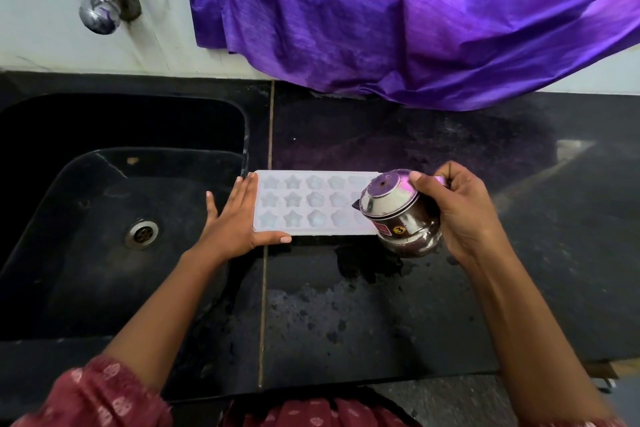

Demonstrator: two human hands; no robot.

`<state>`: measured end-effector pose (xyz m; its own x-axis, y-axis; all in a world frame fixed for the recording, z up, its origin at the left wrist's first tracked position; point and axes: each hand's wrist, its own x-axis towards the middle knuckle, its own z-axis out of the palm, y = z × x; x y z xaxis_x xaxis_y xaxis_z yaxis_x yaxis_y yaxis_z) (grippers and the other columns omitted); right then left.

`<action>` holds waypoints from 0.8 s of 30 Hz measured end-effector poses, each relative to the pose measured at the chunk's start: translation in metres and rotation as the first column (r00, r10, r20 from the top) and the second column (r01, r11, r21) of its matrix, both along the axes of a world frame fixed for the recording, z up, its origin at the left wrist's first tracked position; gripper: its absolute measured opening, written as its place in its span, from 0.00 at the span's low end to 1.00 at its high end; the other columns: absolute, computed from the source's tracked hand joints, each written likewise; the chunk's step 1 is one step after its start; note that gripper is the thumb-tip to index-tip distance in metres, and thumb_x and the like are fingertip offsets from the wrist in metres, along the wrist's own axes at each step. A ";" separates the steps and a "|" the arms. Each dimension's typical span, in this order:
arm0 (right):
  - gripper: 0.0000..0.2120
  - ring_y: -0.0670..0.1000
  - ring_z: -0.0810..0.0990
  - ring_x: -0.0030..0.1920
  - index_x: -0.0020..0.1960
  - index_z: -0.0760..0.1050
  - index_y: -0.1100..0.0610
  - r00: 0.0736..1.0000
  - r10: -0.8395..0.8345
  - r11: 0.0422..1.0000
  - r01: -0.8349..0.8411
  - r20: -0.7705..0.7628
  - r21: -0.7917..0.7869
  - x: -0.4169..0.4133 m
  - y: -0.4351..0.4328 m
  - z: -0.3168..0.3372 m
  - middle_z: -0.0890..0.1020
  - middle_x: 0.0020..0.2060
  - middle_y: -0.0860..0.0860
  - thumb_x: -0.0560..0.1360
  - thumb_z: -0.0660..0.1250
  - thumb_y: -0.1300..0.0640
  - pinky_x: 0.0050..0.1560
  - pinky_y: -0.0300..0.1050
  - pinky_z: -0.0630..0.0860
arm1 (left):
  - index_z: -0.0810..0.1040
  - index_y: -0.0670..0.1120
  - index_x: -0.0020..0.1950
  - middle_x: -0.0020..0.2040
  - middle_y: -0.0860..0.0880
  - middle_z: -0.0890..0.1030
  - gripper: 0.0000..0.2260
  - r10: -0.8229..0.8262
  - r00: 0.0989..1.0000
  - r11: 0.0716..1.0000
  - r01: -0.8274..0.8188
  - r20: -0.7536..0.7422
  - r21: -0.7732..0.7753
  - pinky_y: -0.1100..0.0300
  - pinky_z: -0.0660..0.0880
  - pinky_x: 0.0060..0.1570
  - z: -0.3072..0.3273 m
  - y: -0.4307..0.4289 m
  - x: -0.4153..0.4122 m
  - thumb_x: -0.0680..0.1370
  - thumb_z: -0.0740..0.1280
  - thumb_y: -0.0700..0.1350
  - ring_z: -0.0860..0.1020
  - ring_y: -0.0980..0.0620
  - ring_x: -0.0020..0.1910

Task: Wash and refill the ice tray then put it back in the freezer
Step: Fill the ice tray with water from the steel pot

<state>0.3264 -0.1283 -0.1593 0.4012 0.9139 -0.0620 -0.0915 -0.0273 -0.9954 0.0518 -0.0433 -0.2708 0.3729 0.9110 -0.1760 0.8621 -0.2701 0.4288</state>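
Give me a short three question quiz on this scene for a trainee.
1. True or false: the white plastic ice tray with star-shaped moulds lies inside the black sink.
2. The right hand grips: A a sponge; B a tilted steel pot; C a cup.
3. Fill in: the left hand, fingers straight, touches the tray's end nearest the ___.
Key: 1 false, it lies on the black countertop; 2 B; 3 sink.

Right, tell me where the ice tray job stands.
Washing looks over: the ice tray lies on the wet counter beside the sink. Refilling is in hand: the left hand steadies its end, the right hand tips a steel pot over the other end. Left: the freezer.
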 end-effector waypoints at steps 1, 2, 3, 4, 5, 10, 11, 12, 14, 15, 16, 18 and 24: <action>0.18 0.43 0.68 0.27 0.31 0.62 0.53 1.000 0.000 1.000 0.000 -0.002 0.001 0.000 0.000 0.000 0.70 0.22 0.44 0.72 0.67 0.65 0.27 0.35 0.68 | 0.34 0.50 0.75 0.77 0.53 0.36 0.62 0.000 1.000 1.000 0.000 0.000 0.001 0.41 0.27 0.65 0.000 0.000 0.000 0.53 0.54 0.79 0.34 0.57 0.73; 0.18 0.43 0.68 0.27 0.31 0.62 0.53 1.000 -0.001 1.000 0.001 -0.004 0.001 0.000 0.000 0.000 0.70 0.22 0.44 0.72 0.67 0.65 0.27 0.35 0.68 | 0.33 0.49 0.75 0.77 0.53 0.36 0.62 0.000 1.000 1.000 0.000 -0.002 0.002 0.41 0.27 0.65 0.000 0.000 0.000 0.53 0.54 0.79 0.34 0.57 0.73; 0.18 0.43 0.68 0.27 0.31 0.62 0.53 1.000 -0.004 1.000 0.004 -0.005 0.000 0.000 0.000 0.000 0.70 0.22 0.45 0.72 0.67 0.65 0.27 0.35 0.67 | 0.33 0.49 0.75 0.77 0.53 0.36 0.62 0.000 1.000 1.000 0.000 -0.004 0.002 0.41 0.27 0.65 0.000 0.000 0.001 0.53 0.54 0.79 0.33 0.57 0.73; 0.18 0.44 0.68 0.27 0.31 0.62 0.53 1.000 -0.006 1.000 0.006 -0.008 -0.002 0.000 0.000 0.000 0.69 0.23 0.45 0.72 0.67 0.65 0.28 0.35 0.67 | 0.33 0.49 0.75 0.77 0.53 0.36 0.62 0.000 1.000 1.000 0.000 -0.005 0.000 0.41 0.27 0.65 0.000 0.000 0.000 0.53 0.54 0.79 0.33 0.57 0.73; 0.18 0.44 0.67 0.27 0.31 0.62 0.54 1.000 -0.008 1.000 0.008 -0.015 -0.005 0.000 0.000 0.000 0.69 0.23 0.46 0.72 0.67 0.65 0.28 0.35 0.67 | 0.33 0.49 0.75 0.77 0.53 0.36 0.62 0.001 1.000 1.000 -0.001 -0.006 -0.002 0.41 0.27 0.65 0.000 0.000 0.000 0.53 0.54 0.79 0.33 0.57 0.73; 0.18 0.44 0.67 0.27 0.30 0.63 0.54 0.996 -0.005 1.000 0.005 -0.085 -0.008 -0.002 0.000 0.000 0.69 0.24 0.47 0.72 0.67 0.65 0.28 0.36 0.65 | 0.34 0.50 0.75 0.77 0.53 0.36 0.62 -0.002 1.000 1.000 0.002 -0.003 -0.003 0.41 0.27 0.65 -0.001 0.000 0.000 0.53 0.56 0.80 0.34 0.57 0.73; 0.18 0.44 0.67 0.27 0.31 0.63 0.54 0.996 0.001 1.000 -0.002 -0.094 -0.009 -0.003 0.000 0.000 0.69 0.24 0.47 0.72 0.67 0.65 0.28 0.36 0.66 | 0.34 0.50 0.75 0.77 0.53 0.36 0.62 -0.001 1.000 1.000 0.001 0.004 -0.002 0.42 0.27 0.65 0.000 0.000 0.000 0.53 0.56 0.80 0.34 0.57 0.73; 0.17 0.44 0.68 0.27 0.31 0.63 0.54 0.995 0.009 1.000 -0.010 -0.101 -0.011 -0.004 0.000 0.000 0.69 0.24 0.48 0.73 0.67 0.65 0.27 0.35 0.66 | 0.34 0.50 0.76 0.77 0.53 0.36 0.62 0.000 1.000 1.000 0.000 0.009 -0.004 0.42 0.27 0.65 0.000 -0.001 0.000 0.53 0.57 0.80 0.34 0.58 0.73; 0.17 0.43 0.68 0.26 0.31 0.63 0.54 0.994 0.023 1.000 -0.024 -0.111 -0.010 -0.007 0.002 0.000 0.70 0.23 0.47 0.73 0.67 0.65 0.26 0.34 0.67 | 0.34 0.50 0.76 0.77 0.53 0.37 0.62 0.002 1.000 1.000 -0.002 0.018 -0.008 0.43 0.26 0.65 0.000 -0.001 0.000 0.54 0.58 0.80 0.33 0.59 0.72; 0.17 0.43 0.68 0.26 0.31 0.63 0.54 0.994 0.029 1.000 -0.030 -0.110 -0.010 -0.009 0.003 0.000 0.70 0.23 0.47 0.72 0.67 0.65 0.26 0.34 0.67 | 0.34 0.50 0.76 0.77 0.53 0.37 0.62 0.003 1.000 1.000 -0.002 0.021 -0.006 0.43 0.26 0.65 0.001 -0.002 0.000 0.54 0.58 0.80 0.33 0.60 0.72; 0.17 0.44 0.68 0.27 0.31 0.63 0.54 0.994 0.035 0.999 -0.036 -0.104 -0.010 -0.011 0.004 0.000 0.69 0.24 0.47 0.72 0.67 0.65 0.27 0.34 0.66 | 0.35 0.50 0.76 0.77 0.54 0.37 0.62 0.004 1.000 1.000 -0.004 0.022 -0.006 0.43 0.26 0.65 0.001 -0.002 0.000 0.54 0.58 0.79 0.33 0.60 0.71; 0.17 0.45 0.67 0.29 0.31 0.63 0.54 0.995 0.053 0.998 -0.054 -0.083 -0.013 -0.014 0.006 0.000 0.68 0.26 0.49 0.72 0.67 0.65 0.29 0.36 0.66 | 0.34 0.50 0.76 0.77 0.54 0.37 0.61 0.007 1.000 1.000 -0.007 0.018 -0.010 0.43 0.26 0.65 0.002 -0.002 0.000 0.54 0.58 0.78 0.32 0.62 0.70; 0.18 0.44 0.68 0.28 0.31 0.62 0.54 0.996 0.084 0.996 -0.084 -0.031 -0.015 -0.022 0.011 -0.001 0.69 0.25 0.47 0.73 0.67 0.65 0.29 0.35 0.66 | 0.34 0.50 0.76 0.77 0.54 0.36 0.62 0.010 1.000 1.000 -0.010 0.021 -0.012 0.43 0.26 0.65 0.001 -0.002 0.001 0.54 0.58 0.79 0.33 0.59 0.72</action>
<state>0.3049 -0.1172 -0.1607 0.3206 0.9431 -0.0884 -0.1188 -0.0525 -0.9915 0.0524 -0.0454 -0.2693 0.3677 0.9126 -0.1787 0.8554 -0.2565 0.4500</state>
